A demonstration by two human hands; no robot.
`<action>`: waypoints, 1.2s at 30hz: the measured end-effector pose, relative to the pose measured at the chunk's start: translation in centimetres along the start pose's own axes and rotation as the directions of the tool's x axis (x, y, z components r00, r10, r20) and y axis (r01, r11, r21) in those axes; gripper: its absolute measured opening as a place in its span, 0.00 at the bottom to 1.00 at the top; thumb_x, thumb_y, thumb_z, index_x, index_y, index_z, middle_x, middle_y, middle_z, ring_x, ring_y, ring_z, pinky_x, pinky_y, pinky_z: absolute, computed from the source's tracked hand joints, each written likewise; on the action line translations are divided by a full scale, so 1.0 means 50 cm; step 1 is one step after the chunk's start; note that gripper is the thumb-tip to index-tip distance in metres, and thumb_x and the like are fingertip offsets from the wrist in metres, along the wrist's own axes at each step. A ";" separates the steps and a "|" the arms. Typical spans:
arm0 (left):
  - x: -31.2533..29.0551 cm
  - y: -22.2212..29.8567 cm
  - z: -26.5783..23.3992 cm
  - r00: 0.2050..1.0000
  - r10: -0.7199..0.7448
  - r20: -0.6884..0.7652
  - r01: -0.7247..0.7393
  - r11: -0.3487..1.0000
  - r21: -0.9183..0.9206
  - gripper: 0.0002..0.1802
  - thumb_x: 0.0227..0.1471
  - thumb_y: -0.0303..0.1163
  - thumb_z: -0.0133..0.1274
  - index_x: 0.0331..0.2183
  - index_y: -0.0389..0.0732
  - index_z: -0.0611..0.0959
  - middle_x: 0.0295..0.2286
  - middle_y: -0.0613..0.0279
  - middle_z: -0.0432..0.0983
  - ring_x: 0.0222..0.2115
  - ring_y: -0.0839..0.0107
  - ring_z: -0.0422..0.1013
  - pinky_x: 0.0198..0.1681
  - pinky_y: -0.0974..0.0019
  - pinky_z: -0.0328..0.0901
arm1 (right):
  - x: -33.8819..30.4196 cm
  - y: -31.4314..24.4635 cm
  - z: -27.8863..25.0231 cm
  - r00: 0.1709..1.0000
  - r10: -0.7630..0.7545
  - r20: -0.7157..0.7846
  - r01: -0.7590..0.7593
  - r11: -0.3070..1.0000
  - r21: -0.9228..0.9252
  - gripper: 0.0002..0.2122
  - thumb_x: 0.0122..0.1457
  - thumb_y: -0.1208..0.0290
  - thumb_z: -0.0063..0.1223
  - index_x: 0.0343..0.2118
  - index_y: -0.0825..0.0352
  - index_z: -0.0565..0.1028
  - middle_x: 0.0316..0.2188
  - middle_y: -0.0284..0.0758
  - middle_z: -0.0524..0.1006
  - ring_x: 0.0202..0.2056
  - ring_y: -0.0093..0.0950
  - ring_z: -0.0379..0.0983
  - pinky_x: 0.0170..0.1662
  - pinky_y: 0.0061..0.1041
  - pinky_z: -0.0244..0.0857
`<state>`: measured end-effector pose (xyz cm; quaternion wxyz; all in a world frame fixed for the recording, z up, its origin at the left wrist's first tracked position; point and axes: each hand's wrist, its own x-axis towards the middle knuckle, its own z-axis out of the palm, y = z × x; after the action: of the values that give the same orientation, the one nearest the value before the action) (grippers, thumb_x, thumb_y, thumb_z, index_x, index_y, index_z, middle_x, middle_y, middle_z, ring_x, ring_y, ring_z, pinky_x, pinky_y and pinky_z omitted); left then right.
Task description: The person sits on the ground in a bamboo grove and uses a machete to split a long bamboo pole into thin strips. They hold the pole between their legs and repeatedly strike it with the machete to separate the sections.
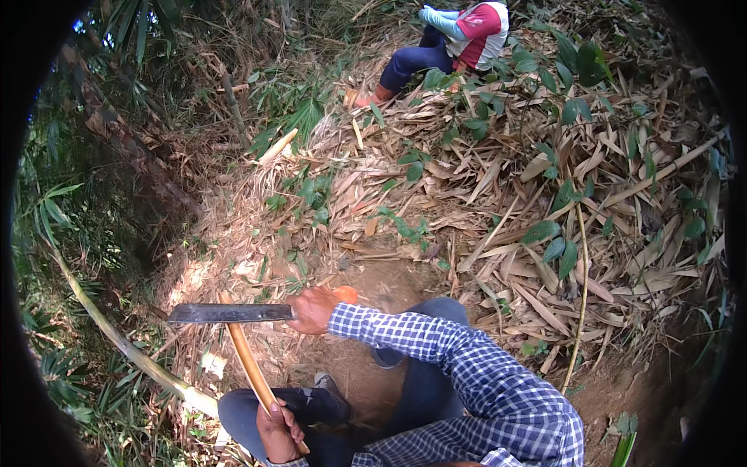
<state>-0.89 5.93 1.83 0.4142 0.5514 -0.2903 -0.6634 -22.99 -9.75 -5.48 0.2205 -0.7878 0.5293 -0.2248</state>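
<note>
My right hand (311, 310) is wrapped round the grip of a machete, its dark blade (229, 313) reaching out to the left, nearly level. A long, slightly curved strip of split bamboo (247, 359) slants up from my lap. My left hand (278, 432) is closed round the strip's lower part, beside my left knee. Near its upper end the strip crosses the blade; whether they touch I cannot tell. Just past my right knuckles shows a rounded orange thing (345, 295), perhaps the handle's end. Both arms wear blue-and-white checked sleeves.
My bent legs in dark trousers (241, 416) frame bare soil. A bamboo pole (128, 346) slopes down on the left towards my knee. Dry leaves (482, 187) and green plants cover the slope. Another person (467, 39) sits farther up. A cut bamboo piece (278, 146) lies uphill.
</note>
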 end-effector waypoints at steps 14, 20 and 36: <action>0.022 0.024 -0.002 0.999 0.007 -0.053 -0.007 1.000 0.001 0.16 0.60 0.45 0.46 0.36 0.41 0.69 0.14 0.71 0.59 0.07 0.83 0.53 0.08 0.79 0.49 | -0.002 -0.033 -0.005 0.977 -0.121 0.175 0.115 0.992 0.044 0.18 0.47 0.58 0.56 0.37 0.67 0.77 0.20 0.43 0.77 0.23 0.41 0.76 0.29 0.40 0.70; -0.005 0.027 -0.035 0.996 -0.086 -0.027 0.084 0.994 -0.067 0.10 0.64 0.37 0.38 0.38 0.41 0.69 0.17 0.70 0.60 0.09 0.83 0.51 0.10 0.78 0.49 | 0.018 -0.045 0.003 0.986 0.071 0.151 -0.051 0.990 -0.130 0.18 0.44 0.57 0.60 0.35 0.64 0.78 0.18 0.43 0.77 0.23 0.41 0.76 0.28 0.40 0.69; -0.048 -0.013 -0.062 0.996 0.010 0.091 -0.012 1.000 0.028 0.12 0.64 0.42 0.36 0.34 0.44 0.66 0.17 0.72 0.58 0.11 0.84 0.52 0.12 0.77 0.52 | -0.026 -0.084 0.004 0.995 -0.097 0.022 0.097 0.995 -0.017 0.09 0.46 0.68 0.54 0.24 0.69 0.74 0.18 0.49 0.73 0.23 0.48 0.73 0.27 0.43 0.65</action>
<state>2.08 8.57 1.79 0.3963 0.5251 -0.3214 -0.6812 -20.22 -7.08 -3.36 0.2076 -0.8169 0.4902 -0.2223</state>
